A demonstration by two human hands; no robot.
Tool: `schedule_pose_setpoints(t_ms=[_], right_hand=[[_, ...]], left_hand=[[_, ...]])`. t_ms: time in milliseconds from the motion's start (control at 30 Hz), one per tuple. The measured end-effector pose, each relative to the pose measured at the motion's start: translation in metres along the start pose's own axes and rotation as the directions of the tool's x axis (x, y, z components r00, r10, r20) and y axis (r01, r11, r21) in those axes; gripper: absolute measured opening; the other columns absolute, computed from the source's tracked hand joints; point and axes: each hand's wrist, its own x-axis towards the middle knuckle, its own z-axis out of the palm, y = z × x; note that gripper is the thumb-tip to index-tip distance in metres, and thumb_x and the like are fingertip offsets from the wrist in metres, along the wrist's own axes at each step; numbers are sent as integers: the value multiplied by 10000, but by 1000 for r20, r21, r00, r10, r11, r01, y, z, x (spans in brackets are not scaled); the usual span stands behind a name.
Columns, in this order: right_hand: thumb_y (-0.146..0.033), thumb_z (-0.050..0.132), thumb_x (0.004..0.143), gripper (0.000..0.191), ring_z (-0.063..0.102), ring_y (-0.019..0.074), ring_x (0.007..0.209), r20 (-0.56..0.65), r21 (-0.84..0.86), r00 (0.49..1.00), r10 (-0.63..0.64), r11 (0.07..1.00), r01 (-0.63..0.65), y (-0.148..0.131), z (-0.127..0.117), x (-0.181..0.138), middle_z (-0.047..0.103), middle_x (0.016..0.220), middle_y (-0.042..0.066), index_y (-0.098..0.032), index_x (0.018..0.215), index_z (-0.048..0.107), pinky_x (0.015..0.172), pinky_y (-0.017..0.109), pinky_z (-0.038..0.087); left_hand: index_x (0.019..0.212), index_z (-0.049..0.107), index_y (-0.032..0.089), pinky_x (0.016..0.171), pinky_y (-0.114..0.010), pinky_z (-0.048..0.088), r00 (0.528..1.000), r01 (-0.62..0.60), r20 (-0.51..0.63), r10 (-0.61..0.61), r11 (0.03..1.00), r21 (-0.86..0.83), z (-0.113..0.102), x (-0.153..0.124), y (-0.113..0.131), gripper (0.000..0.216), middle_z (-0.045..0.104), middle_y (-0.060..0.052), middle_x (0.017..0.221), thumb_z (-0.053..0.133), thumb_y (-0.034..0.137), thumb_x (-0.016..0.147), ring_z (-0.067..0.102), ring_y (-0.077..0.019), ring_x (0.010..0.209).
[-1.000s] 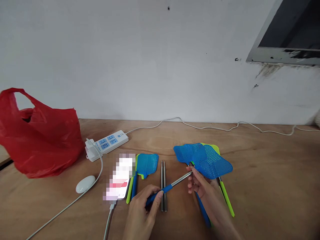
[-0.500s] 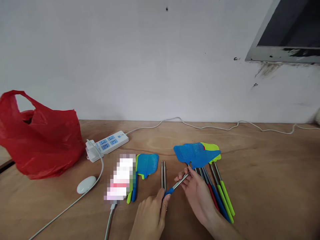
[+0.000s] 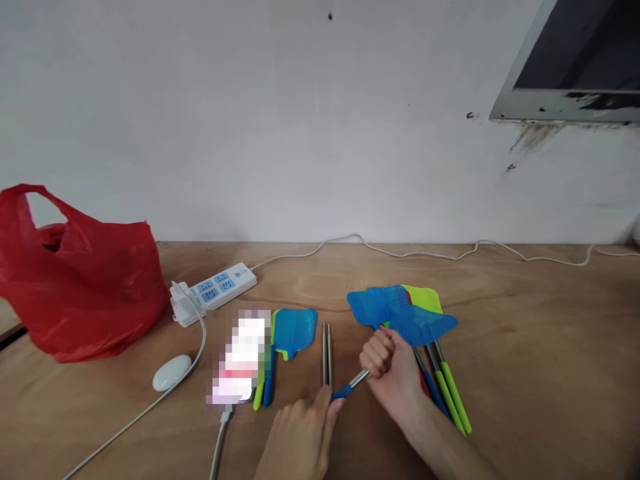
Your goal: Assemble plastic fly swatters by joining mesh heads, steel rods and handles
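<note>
Both my hands are closed on one fly swatter with a blue mesh head [image 3: 423,325], a metal rod and a blue handle. My left hand [image 3: 300,427] grips the blue handle. My right hand [image 3: 393,367] is wrapped round the rod just below the head. Under and behind it lie other fly swatters with blue and yellow-green heads; yellow-green handles [image 3: 454,397] point toward me, and a red one is mostly hidden. Two bare metal rods [image 3: 327,353] lie beside my left hand. Left of them is a blue swatter head [image 3: 296,331] over a yellow-green one, with loose handles [image 3: 263,390].
A phone with a blurred screen [image 3: 243,360] lies at left, plugged into a white cable [image 3: 219,440]. Behind it are a white power strip [image 3: 225,287] and a white oval object [image 3: 172,373]. A red plastic bag [image 3: 90,287] stands far left. The wall rises behind the table.
My right hand has closed from a fingertip hold into a fist round the rod. The held swatter's head has swung slightly right and toward me. My left hand keeps its grip.
</note>
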Motion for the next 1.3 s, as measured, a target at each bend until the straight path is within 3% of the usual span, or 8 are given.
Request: schedule_pose_setpoints(t_ms=[100, 200, 367, 633, 800, 933, 1133, 1300], right_hand=[[-174, 453, 839, 461, 36, 92, 390, -27, 54, 996, -88, 995, 90, -36, 1, 6, 85, 442, -99, -235, 564, 88, 333, 237, 155], [-147, 423, 873, 450, 60, 96, 384, -42, 72, 997, -65, 995, 68, -55, 2, 6, 100, 442, -97, -238, 559, 113, 325, 233, 162], [-161, 438, 913, 446, 116, 79, 367, -38, 65, 998, 41, 997, -39, -44, 1, 3, 153, 443, -105, -241, 533, 219, 323, 208, 179], [-286, 642, 833, 213, 192, 36, 394, 90, -138, 969, 230, 966, -217, -30, -5, 1, 290, 501, -108, -147, 687, 570, 346, 155, 190], [-405, 830, 680, 376, 259, 40, 423, 41, -400, 980, 194, 902, -162, -16, 5, -3, 401, 524, -85, -175, 664, 532, 350, 155, 190], [-503, 805, 705, 420, 264, 53, 424, 48, -566, 981, 189, 814, -129, -10, 10, -4, 421, 523, -83, -193, 674, 523, 364, 174, 221], [-527, 758, 733, 393, 188, 45, 430, 64, -604, 963, 260, 779, -170, -13, 9, 0, 354, 542, -102, -182, 740, 569, 357, 156, 147], [-547, 768, 709, 403, 311, 71, 439, 81, -666, 983, 163, 742, -68, -14, 9, 2, 433, 575, -79, -186, 802, 613, 338, 172, 304]], left_hand=[[1020, 678, 253, 564, -308, 475, 984, 50, -171, -55, 998, -33, 5, -12, -25, 460, 766, -61, 760, 231, 354, 1056, 738, -287, 699], [1108, 668, 269, 579, -297, 495, 972, 52, -222, -72, 995, -91, 7, -15, -36, 464, 775, -57, 802, 226, 400, 1053, 737, -271, 702], [1282, 560, 265, 647, -303, 509, 968, 120, -201, -149, 981, -150, -4, -2, -25, 387, 776, -65, 986, 283, 373, 1035, 747, -281, 844], [1122, 548, 202, 555, -277, 407, 956, 281, -98, -276, 959, 37, -25, 29, -33, 218, 726, -39, 747, 380, 320, 1050, 739, -277, 759], [1125, 552, 159, 543, -294, 407, 943, 325, -109, -315, 940, 102, -22, 45, -36, 228, 743, -82, 754, 368, 272, 1051, 747, -316, 764], [1174, 539, 142, 541, -290, 432, 935, 347, -115, -334, 929, 127, -21, 48, -35, 248, 754, -92, 759, 353, 249, 1050, 755, -310, 762], [1298, 503, 122, 557, -312, 476, 916, 393, -149, -372, 906, 154, -33, 40, -34, 353, 758, -110, 761, 323, 299, 1052, 753, -328, 745], [1303, 537, 125, 598, -338, 505, 919, 389, -127, -372, 906, 166, -41, 35, -35, 340, 760, -139, 882, 400, 263, 1024, 747, -337, 799]])
